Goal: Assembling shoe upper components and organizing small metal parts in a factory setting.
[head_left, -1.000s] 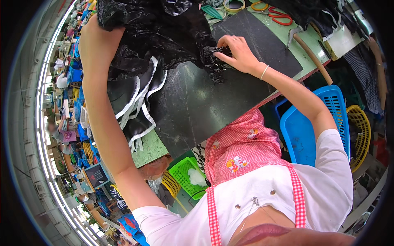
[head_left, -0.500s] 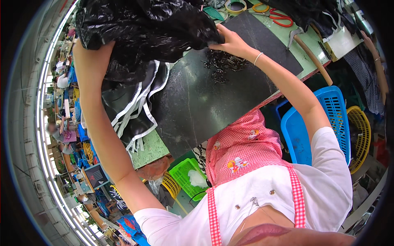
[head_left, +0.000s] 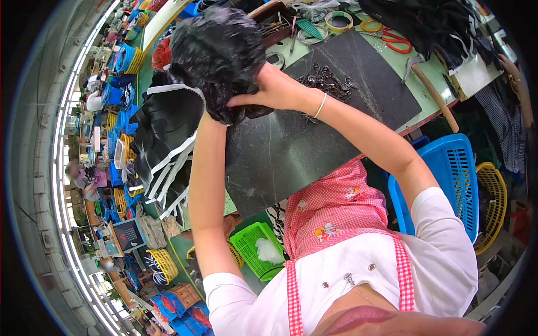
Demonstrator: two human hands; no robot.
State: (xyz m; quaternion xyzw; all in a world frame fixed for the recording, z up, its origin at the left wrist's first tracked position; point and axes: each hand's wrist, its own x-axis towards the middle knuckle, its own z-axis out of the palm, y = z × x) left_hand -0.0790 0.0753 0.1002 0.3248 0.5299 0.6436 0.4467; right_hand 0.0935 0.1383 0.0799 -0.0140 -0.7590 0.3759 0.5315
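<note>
A crumpled black plastic bag is bunched up above the far left of the black board. My right hand is closed on its right side, thumb in front and the other fingers partly behind the plastic. The bag covers my left hand; only the wrist shows below it, so its fingers cannot be seen. Left of that wrist lie several black sheet pieces with white edging, their white strips hanging over the table edge. Small dark shiny parts are piled on the board beyond my right wrist.
Toward the far right lie red-handled scissors, a tape roll and a hammer. A blue basket and a yellow basket stand right of me, a green basket below the table. Another person's arm shows at right.
The bag, spread wide between both hands before, is now gathered into a tighter bunch. My hands have come closer together, and more of the small dark parts shows.
</note>
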